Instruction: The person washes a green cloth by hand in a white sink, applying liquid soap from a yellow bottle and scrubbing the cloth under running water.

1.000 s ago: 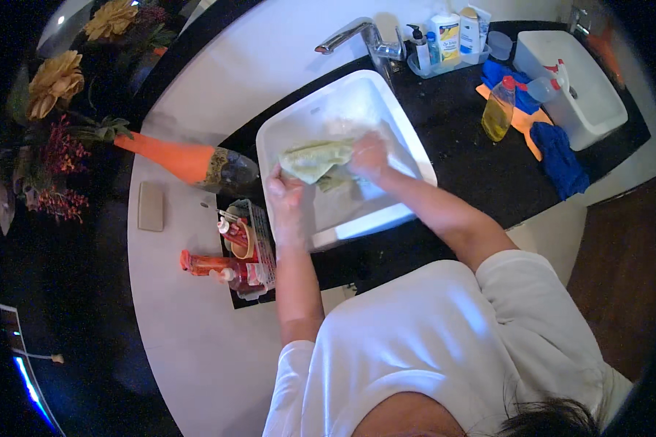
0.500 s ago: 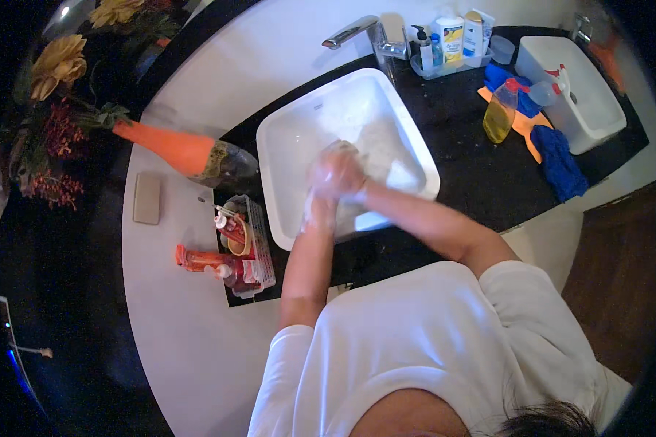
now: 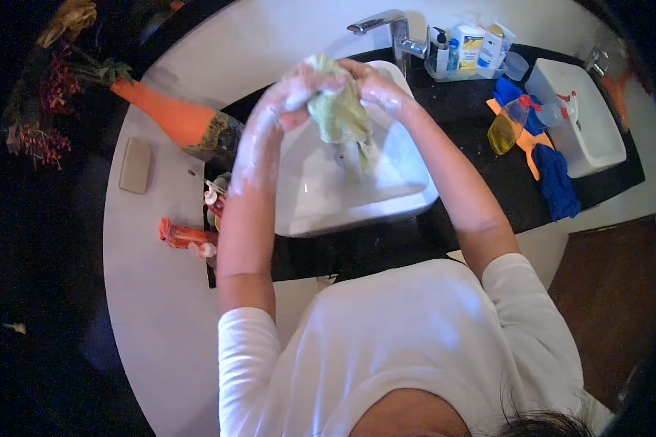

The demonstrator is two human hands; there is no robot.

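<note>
A wet, pale green cloth (image 3: 337,115) hangs bunched between my two hands, above the far part of the white washbasin (image 3: 342,224). My left hand (image 3: 296,89) is closed on its left side, and suds coat that hand and forearm. At the cloth's upper right, my right hand (image 3: 377,89) grips it with fingers bent over the top edge; foam shows near the wrist. The cloth's lower end dangles over the basin, where whitish suds lie. Part of my right fingers is hidden behind the cloth.
A chrome tap (image 3: 395,33) rises behind the basin. Right of it stand a tray of bottles (image 3: 465,71), a yellow spray bottle (image 3: 504,135), blue cloths (image 3: 557,178) and a second white basin (image 3: 587,138). An orange vase (image 3: 171,116) and red bottles (image 3: 189,237) are at the left.
My hands have risen out of the basin, away from my body, and moved apart. The cloth, bunched low between them before, now hangs raised and in plain sight.
</note>
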